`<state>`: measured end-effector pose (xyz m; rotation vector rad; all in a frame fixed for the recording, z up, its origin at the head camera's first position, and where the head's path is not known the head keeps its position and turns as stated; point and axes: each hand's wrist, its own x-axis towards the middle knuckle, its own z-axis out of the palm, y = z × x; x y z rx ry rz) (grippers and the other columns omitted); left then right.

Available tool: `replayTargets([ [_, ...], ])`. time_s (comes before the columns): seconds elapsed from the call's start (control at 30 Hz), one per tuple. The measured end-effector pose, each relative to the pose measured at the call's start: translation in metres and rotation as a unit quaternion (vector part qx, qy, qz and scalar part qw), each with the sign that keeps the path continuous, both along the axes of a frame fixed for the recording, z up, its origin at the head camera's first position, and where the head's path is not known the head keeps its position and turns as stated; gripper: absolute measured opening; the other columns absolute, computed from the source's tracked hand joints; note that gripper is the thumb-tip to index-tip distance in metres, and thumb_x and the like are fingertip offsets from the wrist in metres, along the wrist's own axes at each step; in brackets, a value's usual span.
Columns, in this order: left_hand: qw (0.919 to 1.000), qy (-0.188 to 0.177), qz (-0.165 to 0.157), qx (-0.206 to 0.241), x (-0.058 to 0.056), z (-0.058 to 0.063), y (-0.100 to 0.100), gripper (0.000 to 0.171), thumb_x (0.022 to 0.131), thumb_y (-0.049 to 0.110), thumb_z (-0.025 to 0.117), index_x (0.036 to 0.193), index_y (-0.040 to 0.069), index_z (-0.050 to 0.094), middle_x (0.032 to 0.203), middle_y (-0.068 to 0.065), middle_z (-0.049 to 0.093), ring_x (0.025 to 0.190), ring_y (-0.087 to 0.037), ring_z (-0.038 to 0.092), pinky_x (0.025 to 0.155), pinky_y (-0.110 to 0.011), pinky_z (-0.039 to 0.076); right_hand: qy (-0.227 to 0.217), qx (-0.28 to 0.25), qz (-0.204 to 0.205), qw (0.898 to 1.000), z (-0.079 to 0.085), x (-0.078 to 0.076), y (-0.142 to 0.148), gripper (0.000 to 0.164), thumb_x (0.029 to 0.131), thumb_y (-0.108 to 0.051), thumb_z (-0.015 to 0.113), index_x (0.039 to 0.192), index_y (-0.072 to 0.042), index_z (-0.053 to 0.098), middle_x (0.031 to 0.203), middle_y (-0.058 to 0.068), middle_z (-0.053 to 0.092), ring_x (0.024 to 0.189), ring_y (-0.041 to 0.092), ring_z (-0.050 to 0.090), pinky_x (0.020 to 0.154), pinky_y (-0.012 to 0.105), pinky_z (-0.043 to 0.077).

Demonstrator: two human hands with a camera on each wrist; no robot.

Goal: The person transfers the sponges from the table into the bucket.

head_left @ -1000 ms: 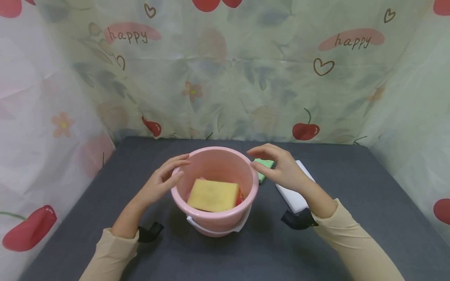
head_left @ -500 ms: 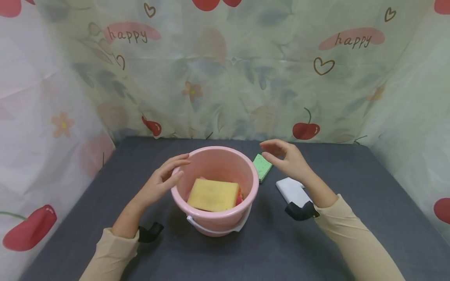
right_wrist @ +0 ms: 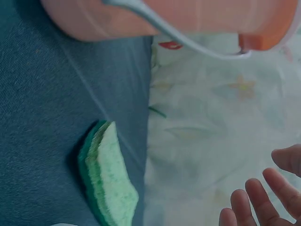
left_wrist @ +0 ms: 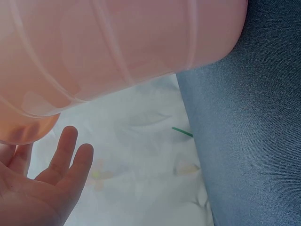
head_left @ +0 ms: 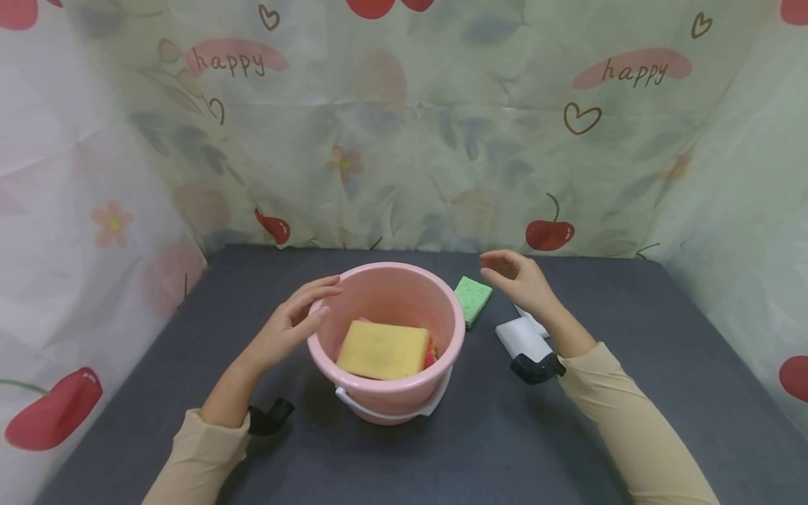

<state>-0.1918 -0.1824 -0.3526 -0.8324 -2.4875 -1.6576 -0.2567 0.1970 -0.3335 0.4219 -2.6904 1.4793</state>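
Note:
A pink bucket (head_left: 369,405) with a white handle (head_left: 385,416) stands upright on the dark table. Inside it lies a yellow sponge (head_left: 381,351) on top of red and pink things, mostly hidden. My left hand (head_left: 287,330) is at the bucket's left rim with its fingers extended; in the left wrist view some fingertips pass behind the rim. To the right of the bucket, my right hand (head_left: 525,284) hovers with loosely bent fingers and nothing in them. Below and left of it rests a green sponge (head_left: 472,300), seen in the right wrist view as layered green slabs (right_wrist: 110,174).
A white flat object (head_left: 525,340) lies under the right forearm, partly covered by the black wrist camera mount (head_left: 536,368). Another black mount (head_left: 271,417) sits at the left wrist. Patterned cloth walls (head_left: 416,140) enclose the table at the back and sides.
My right hand has drawn away from the bucket's right rim, moving to the right, so more of the green sponge shows. The left hand and the bucket have stayed in place.

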Motion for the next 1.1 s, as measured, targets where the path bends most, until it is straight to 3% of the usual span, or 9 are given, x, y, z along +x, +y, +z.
replayTargets([
  [0.27,1.0000,-0.001,0.003,-0.002,0.000,0.000,0.000,0.036,0.095,0.012,0.049,0.130,0.004,0.051,0.149,-0.008,0.035,0.137,-0.025,0.030,0.098,-0.007,0.033,-0.042,-0.015,-0.027,0.999,-0.018,-0.015,0.005,0.044,0.093,-0.022,0.056,0.131,-0.002,0.048,0.134,0.023,0.050,0.123,0.036,0.049,0.100,0.048,0.041],
  [0.77,0.9999,-0.006,0.010,-0.006,0.000,0.001,0.001,0.036,0.095,0.012,0.049,0.130,0.006,0.051,0.149,-0.007,0.034,0.138,-0.026,0.030,0.098,-0.008,0.034,-0.112,0.007,-0.091,0.990,-0.052,-0.038,0.005,0.048,0.093,-0.019,0.053,0.135,0.001,0.043,0.138,0.025,0.045,0.130,0.038,0.041,0.104,0.048,0.038],
  [1.1,1.0000,-0.004,0.007,-0.004,0.000,0.001,0.001,0.036,0.095,0.011,0.049,0.130,0.006,0.051,0.149,-0.008,0.034,0.138,-0.025,0.029,0.098,-0.007,0.033,-0.149,-0.007,-0.092,0.984,-0.066,-0.045,0.004,0.051,0.094,-0.018,0.050,0.137,0.005,0.037,0.139,0.031,0.039,0.126,0.042,0.043,0.101,0.046,0.042],
])
